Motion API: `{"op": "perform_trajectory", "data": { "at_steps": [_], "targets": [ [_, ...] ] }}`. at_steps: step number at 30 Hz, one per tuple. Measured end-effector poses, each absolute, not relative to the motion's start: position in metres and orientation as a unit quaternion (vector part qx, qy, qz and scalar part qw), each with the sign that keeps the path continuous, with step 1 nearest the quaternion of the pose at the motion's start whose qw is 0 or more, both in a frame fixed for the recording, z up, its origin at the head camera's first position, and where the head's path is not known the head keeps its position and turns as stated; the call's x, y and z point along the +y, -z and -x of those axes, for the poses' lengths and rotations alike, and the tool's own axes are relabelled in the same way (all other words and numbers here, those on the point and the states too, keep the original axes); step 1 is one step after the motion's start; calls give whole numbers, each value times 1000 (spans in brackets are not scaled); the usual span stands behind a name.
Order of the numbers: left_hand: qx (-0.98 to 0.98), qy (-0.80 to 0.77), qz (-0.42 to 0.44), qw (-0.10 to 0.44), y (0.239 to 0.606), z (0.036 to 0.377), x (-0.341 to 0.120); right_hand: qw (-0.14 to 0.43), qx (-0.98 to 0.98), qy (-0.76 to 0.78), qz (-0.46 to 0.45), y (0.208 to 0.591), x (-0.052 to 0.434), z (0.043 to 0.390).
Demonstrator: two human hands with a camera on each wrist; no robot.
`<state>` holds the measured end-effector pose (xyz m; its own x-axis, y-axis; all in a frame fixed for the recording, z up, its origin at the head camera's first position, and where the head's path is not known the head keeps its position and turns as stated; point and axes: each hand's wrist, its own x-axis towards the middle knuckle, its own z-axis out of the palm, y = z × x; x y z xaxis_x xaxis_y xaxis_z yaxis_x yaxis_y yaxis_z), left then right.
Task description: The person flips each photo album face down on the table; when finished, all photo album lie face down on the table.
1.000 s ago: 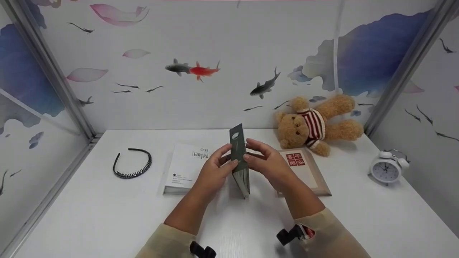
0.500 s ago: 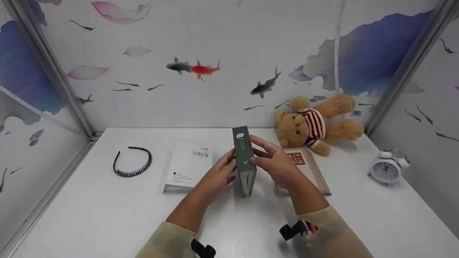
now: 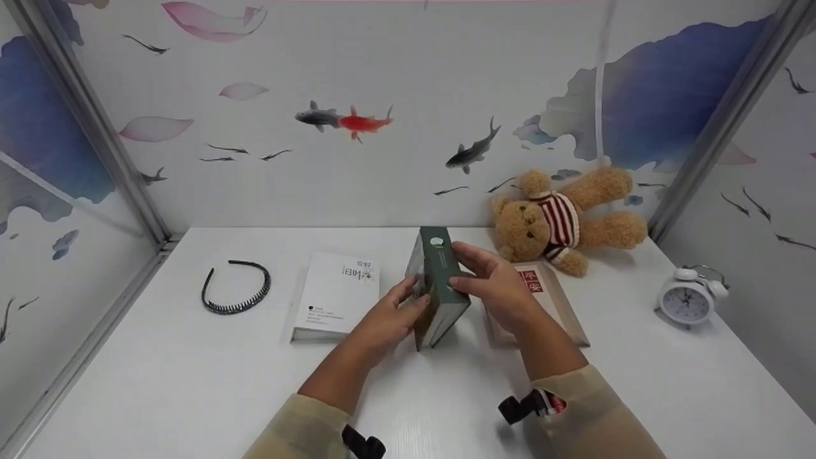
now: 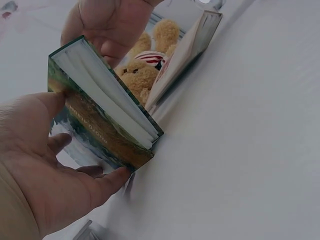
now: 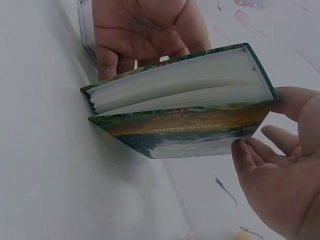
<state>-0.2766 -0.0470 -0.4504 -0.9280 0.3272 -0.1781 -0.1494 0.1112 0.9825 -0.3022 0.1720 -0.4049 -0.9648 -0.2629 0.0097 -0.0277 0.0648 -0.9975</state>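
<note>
From the head camera, a dark green photo album (image 3: pixel 440 287) stands on edge near the middle of the white table (image 3: pixel 191 382), between a white book (image 3: pixel 335 296) lying flat on its left and a tan book (image 3: pixel 548 303) lying flat on its right. Its spine faces up and leans toward the right; its long axis runs from the person out toward the back wall, the far end raised and the near lower corner down at the table. The left hand (image 3: pixel 389 315) lies against the album's left cover with the fingers fairly straight, and the right hand (image 3: pixel 494 284) curls its fingers over the spine and right cover, gripping it. A black toothed hairband (image 3: pixel 236 288) lies well to the left, a teddy bear (image 3: pixel 561 220) in a striped jumper slumps at the back right, and a white alarm clock (image 3: pixel 688 299) stands near the right edge. The walls around the table carry painted fish and blue leaves, with metal posts in the corners.

From the left wrist, the album (image 4: pixel 102 122) shows its white page edges, tilted, its lower corner on the table (image 4: pixel 240 150). The left hand (image 4: pixel 45 170) props the printed cover with thumb and fingers spread; the right hand (image 4: pixel 107 25) is behind it, and the bear (image 4: pixel 142 70) and the tan book (image 4: pixel 185 52) show beyond.

From the right wrist, the album (image 5: pixel 185 102) runs lengthwise across the picture, pages slightly parted, the cover lettering "PHOTO ALBUM" upside down. The right hand (image 5: pixel 280 165) holds the spine end with thumb on top and fingers beneath; the left hand (image 5: pixel 145 35) lies flat behind.
</note>
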Motion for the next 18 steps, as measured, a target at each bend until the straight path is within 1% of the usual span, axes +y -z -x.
{"op": "perform_trajectory", "data": {
  "at_steps": [7,18],
  "targets": [
    [763,-618,-71,179,457,279,-45,88,745,657,79,410,176,308],
    [841,-512,-118,125,460,280,-45,102,769,629,53,420,185,315]
  ]
}}
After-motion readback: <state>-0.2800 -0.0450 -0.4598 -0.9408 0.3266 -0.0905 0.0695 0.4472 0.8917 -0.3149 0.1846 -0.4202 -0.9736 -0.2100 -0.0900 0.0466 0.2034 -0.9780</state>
